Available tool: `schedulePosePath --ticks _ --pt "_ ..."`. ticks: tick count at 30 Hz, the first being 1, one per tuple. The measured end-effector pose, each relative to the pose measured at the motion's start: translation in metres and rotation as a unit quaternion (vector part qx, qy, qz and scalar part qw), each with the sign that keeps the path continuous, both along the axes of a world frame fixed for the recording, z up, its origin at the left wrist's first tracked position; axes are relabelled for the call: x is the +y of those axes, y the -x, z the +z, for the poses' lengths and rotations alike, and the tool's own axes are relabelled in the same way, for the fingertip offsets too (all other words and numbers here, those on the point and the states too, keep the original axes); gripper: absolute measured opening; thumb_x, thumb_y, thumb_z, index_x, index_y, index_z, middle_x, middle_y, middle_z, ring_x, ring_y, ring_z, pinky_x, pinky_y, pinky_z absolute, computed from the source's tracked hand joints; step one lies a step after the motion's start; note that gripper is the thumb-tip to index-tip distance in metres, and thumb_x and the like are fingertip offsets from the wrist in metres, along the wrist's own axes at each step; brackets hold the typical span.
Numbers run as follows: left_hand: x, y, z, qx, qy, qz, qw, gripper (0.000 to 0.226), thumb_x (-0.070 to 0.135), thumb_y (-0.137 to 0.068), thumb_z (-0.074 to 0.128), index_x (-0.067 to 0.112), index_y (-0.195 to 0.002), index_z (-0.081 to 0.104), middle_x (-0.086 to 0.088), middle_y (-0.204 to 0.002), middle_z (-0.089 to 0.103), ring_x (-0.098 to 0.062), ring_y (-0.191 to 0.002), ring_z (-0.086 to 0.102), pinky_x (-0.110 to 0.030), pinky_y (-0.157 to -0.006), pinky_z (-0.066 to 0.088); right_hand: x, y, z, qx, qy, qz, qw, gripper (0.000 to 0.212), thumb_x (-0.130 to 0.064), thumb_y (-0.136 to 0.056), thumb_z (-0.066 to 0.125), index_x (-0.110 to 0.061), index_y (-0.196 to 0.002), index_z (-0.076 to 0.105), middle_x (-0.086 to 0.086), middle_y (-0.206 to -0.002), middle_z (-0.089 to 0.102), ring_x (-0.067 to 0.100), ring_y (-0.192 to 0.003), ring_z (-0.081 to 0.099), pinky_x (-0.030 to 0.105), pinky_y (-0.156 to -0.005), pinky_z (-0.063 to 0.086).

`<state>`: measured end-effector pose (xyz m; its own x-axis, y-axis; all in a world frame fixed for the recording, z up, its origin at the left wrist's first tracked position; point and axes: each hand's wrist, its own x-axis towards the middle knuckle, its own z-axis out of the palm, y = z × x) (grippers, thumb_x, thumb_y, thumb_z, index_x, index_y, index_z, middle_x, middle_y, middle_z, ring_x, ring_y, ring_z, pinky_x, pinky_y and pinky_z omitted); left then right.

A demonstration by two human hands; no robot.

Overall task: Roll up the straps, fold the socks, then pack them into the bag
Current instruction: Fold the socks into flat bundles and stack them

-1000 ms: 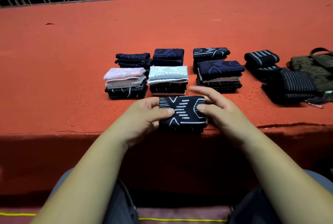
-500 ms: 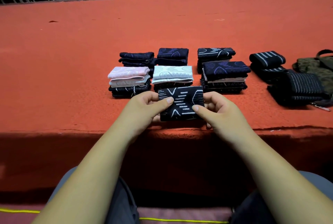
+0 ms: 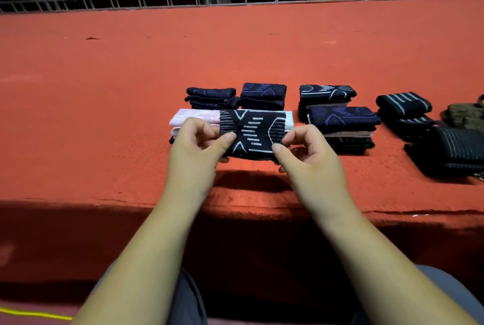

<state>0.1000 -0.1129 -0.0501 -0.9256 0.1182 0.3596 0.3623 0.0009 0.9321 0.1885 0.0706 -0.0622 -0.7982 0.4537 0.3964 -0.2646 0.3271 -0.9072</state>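
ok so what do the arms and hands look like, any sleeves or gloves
Left forearm and right forearm are bare to the frame edge, no sleeves showing. The left hand and right hand wear no gloves, rings, watch or wristband; nails are short.

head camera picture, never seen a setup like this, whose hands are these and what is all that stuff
No machine here: a person wears a camera on the head, looking down at their own bare hands. The left hand and right hand pinch a folded black sock with white line pattern, lifted over the red carpeted platform. Behind it lie stacks of folded socks; to the right, rolled black straps with grey stripes and an olive fabric bag.
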Motion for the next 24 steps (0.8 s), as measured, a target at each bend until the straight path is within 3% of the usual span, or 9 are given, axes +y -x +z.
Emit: schedulePosePath --ticks 3,6,8,10,13,17,19,22,24 --pt "-0.006 0.009 0.004 0.04 0.006 0.074 0.996 0.02 0.016 -0.091 0.083 0.02 -0.092 0.064 0.004 -0.086 0.069 -0.009 -0.079 0.062 -0.033 -0.078 0.055 -0.015 0.02 0.011 0.006 -0.02 -0.029 0.999 0.01 -0.017 -0.096 0.075 -0.026 -0.101 0.073 -0.013 -0.098 0.074 0.002 -0.09 0.068 0.027 -0.088 0.053" --pt "-0.014 0.024 0.008 0.062 -0.004 0.124 0.99 0.013 0.02 -0.094 0.08 0.023 -0.103 0.071 0.006 -0.095 0.075 -0.007 -0.086 0.07 -0.029 -0.082 0.058 -0.028 0.04 0.019 0.004 -0.046 -0.016 0.999 0.024 -0.012 -0.097 0.072 -0.025 -0.117 0.078 -0.013 -0.114 0.075 -0.005 -0.102 0.067 0.012 -0.092 0.048" --pt "-0.02 0.034 0.011 0.078 0.011 0.152 0.985 0.012 0.02 -0.098 0.076 0.023 -0.109 0.072 0.009 -0.099 0.076 -0.001 -0.087 0.071 -0.021 -0.081 0.055 -0.038 0.05 0.022 0.005 -0.055 0.013 0.998 0.032 -0.012 -0.099 0.069 -0.026 -0.126 0.076 -0.013 -0.122 0.072 -0.002 -0.104 0.069 0.016 -0.096 0.05" --pt "-0.023 0.042 0.012 0.092 0.03 0.172 0.98 0.012 0.019 -0.101 0.071 0.022 -0.113 0.073 0.013 -0.103 0.075 0.005 -0.089 0.069 -0.014 -0.081 0.051 -0.046 0.059 0.021 0.008 -0.07 0.027 0.997 0.037 -0.016 -0.099 0.065 -0.029 -0.133 0.073 -0.016 -0.129 0.068 0.004 -0.11 0.07 0.031 -0.104 0.053" --pt "-0.029 0.058 0.01 0.101 0.035 0.19 0.976 0.013 0.02 -0.104 0.066 0.023 -0.113 0.074 0.015 -0.106 0.076 0.002 -0.097 0.069 -0.016 -0.086 0.05 -0.059 0.074 0.019 -0.001 -0.07 0.05 0.996 0.045 -0.009 -0.101 0.058 -0.026 -0.141 0.068 -0.017 -0.125 0.068 0.002 -0.109 0.071 0.035 -0.106 0.053" --pt "-0.036 0.078 0.006 0.105 0.066 0.214 0.969 0.016 0.022 -0.105 0.063 0.026 -0.113 0.076 0.018 -0.108 0.076 0.0 -0.105 0.069 -0.023 -0.093 0.052 -0.069 0.086 0.019 -0.035 -0.09 0.071 0.993 0.055 -0.002 -0.103 0.053 -0.025 -0.152 0.057 -0.003 -0.117 0.074 -0.011 -0.094 0.065 0.004 -0.09 0.043" --pt "-0.038 0.088 0.0 0.097 0.086 0.223 0.966 0.017 0.026 -0.104 0.062 0.028 -0.113 0.076 0.019 -0.109 0.076 -0.003 -0.106 0.069 -0.033 -0.098 0.054 -0.073 0.09 0.017 -0.055 -0.116 0.083 0.988 0.058 -0.008 -0.104 0.052 -0.028 -0.158 0.049 0.005 -0.129 0.072 -0.007 -0.102 0.065 0.011 -0.098 0.046" --pt "-0.04 0.1 -0.01 0.074 0.127 0.222 0.964 0.021 0.037 -0.101 0.059 0.03 -0.111 0.076 0.018 -0.107 0.076 -0.011 -0.106 0.069 -0.043 -0.098 0.054 -0.074 0.096 0.008 -0.085 -0.157 0.092 0.98 0.064 -0.02 -0.101 0.049 -0.029 -0.164 0.038 0.013 -0.143 0.066 0.02 -0.136 0.059 0.043 -0.12 0.043" --pt "-0.04 0.103 -0.014 0.067 0.152 0.221 0.961 0.022 0.039 -0.1 0.058 0.03 -0.11 0.076 0.015 -0.107 0.075 -0.014 -0.106 0.069 -0.045 -0.097 0.054 -0.074 0.098 0.006 -0.102 -0.177 0.103 0.974 0.066 -0.018 -0.104 0.05 -0.029 -0.167 0.032 0.011 -0.152 0.06 0.024 -0.141 0.056 0.045 -0.12 0.042"
